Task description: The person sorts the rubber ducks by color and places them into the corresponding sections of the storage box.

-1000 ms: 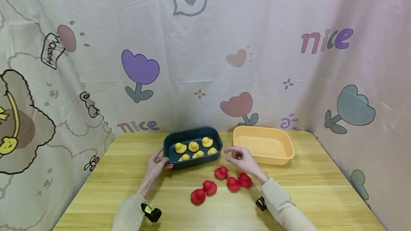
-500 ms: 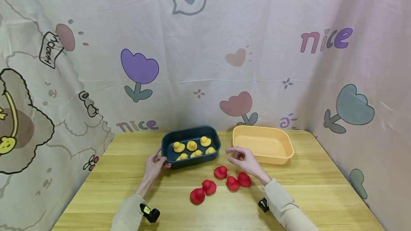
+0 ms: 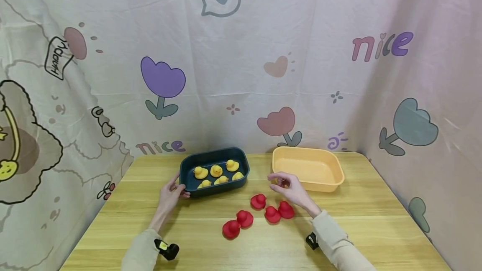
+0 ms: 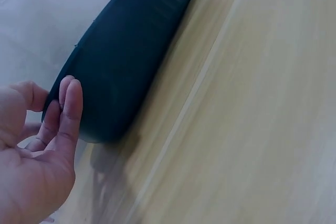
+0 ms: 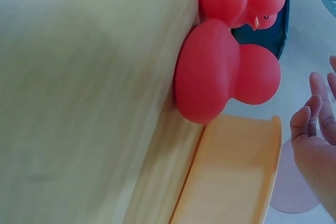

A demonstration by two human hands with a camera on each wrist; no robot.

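Observation:
My left hand (image 3: 170,195) grips the front-left corner of a dark blue plastic tray (image 3: 218,191). In the left wrist view its fingers (image 4: 71,114) lie at the end of the tray's outer wall (image 4: 131,51). Several yellow toy ducks (image 3: 216,171) sit inside the tray. My right hand (image 3: 291,189) hovers in front of a yellow tray (image 3: 308,166), fingers loosely bent and holding nothing. Several red toy ducks (image 3: 273,215) lie on the table below it. Two red ducks (image 5: 210,72) look large in the right wrist view, with the hand (image 5: 320,135) apart from them.
Everything stands on a light wooden table (image 3: 180,237). A patterned cloth (image 3: 226,53) hangs behind the table and along its sides. The yellow tray stands at the back right, with a gap between it and the blue tray.
The blue tray, with the yellow ducks in it, has slid left along with my left hand. My right hand has shifted slightly right. The red ducks stay where they were.

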